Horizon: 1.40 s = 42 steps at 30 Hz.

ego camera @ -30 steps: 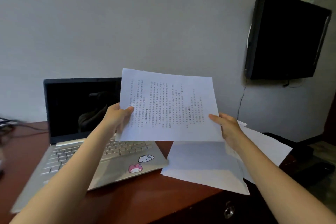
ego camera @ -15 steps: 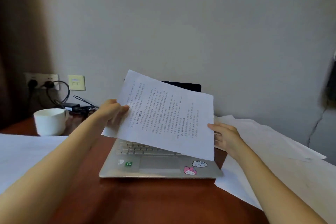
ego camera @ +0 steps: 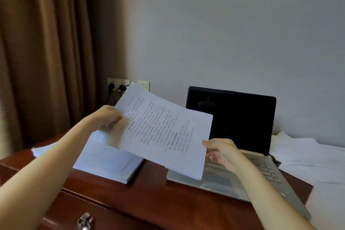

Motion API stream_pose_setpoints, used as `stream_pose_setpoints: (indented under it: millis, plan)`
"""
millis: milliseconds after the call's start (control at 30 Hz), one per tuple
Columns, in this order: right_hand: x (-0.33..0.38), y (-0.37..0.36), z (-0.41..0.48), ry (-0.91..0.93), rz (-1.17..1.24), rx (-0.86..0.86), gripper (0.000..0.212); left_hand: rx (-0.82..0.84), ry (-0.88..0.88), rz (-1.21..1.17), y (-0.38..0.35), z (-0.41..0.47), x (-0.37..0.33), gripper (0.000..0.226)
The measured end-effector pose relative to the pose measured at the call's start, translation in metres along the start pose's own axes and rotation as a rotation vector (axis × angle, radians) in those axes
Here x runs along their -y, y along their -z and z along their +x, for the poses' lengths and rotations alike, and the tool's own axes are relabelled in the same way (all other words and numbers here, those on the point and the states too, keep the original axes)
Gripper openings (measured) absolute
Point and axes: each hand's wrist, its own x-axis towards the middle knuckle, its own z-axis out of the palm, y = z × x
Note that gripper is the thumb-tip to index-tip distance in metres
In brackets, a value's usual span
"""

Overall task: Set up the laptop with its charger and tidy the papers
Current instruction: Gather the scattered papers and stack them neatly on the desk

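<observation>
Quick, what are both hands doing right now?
Left hand: grips the printed sheet by its left edge.
Right hand: pinches the same sheet's lower right corner.

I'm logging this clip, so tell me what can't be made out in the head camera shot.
Head view:
Print on the held sheet: too small and blurred to read.
Laptop keyboard: left part hidden by the sheet and right hand.
Cords from the wall sockets: run behind the sheet, ends unseen.
Left hand: its fingers behind the sheet, blurred.
</observation>
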Motion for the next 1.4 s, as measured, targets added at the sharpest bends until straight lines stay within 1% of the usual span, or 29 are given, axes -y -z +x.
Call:
stream_pose_setpoints:
  millis: [133, 267, 400, 467, 533, 600, 733, 800, 900, 1033, 1133, 1200, 1300, 1400]
  plan:
    - [-0.003, -0.047, 0.007, -0.044, 0.012, 0.072, 0.010, -0.069, 0.038, 0.083, 0.036, 0.005, 0.026, 0.019]
    - [-0.011, -0.089, 0.014, -0.075, 0.008, 0.104, 0.011, -0.158, 0.037, 0.192, 0.067, 0.011, 0.052, 0.027]
    - [-0.021, -0.124, 0.020, -0.120, -0.019, 0.133, 0.012, -0.252, 0.076, 0.281, 0.087, 0.024, 0.079, 0.027]
    - [-0.024, -0.137, 0.022, -0.141, -0.032, 0.145, 0.004, -0.289, 0.091, 0.329, 0.091, 0.028, 0.091, 0.028]
    - [-0.026, -0.147, 0.025, -0.160, -0.035, 0.150, 0.008, -0.324, 0.090, 0.377, 0.092, 0.030, 0.097, 0.029]
    - [-0.029, -0.156, 0.028, -0.174, -0.036, 0.141, 0.005, -0.366, 0.077, 0.410, 0.091, 0.033, 0.103, 0.030]
    - [-0.041, -0.167, 0.036, -0.197, -0.046, 0.088, 0.016, -0.468, 0.119, 0.408, 0.079, 0.036, 0.120, 0.034]
    - [-0.046, -0.172, 0.039, -0.204, -0.043, 0.080, 0.014, -0.497, 0.138, 0.406, 0.072, 0.037, 0.126, 0.033]
    - [-0.048, -0.175, 0.042, -0.199, -0.088, 0.066, 0.008, -0.503, 0.151, 0.414, 0.068, 0.042, 0.133, 0.033]
    - [-0.051, -0.175, 0.044, -0.163, -0.221, 0.023, 0.012, -0.497, 0.199, 0.505, 0.063, 0.046, 0.141, 0.029]
    - [-0.052, -0.176, 0.044, -0.118, -0.390, 0.007, 0.009, -0.466, 0.243, 0.555, 0.056, 0.052, 0.152, 0.025]
    - [-0.051, -0.179, 0.043, -0.067, -0.501, 0.010, 0.007, -0.437, 0.227, 0.567, 0.055, 0.055, 0.156, 0.025]
    - [-0.051, -0.180, 0.040, 0.013, -0.656, 0.019, 0.017, -0.351, 0.193, 0.769, 0.054, 0.053, 0.154, 0.037]
    - [-0.051, -0.179, 0.039, 0.039, -0.724, 0.038, 0.021, -0.270, 0.173, 1.022, 0.045, 0.046, 0.140, 0.045]
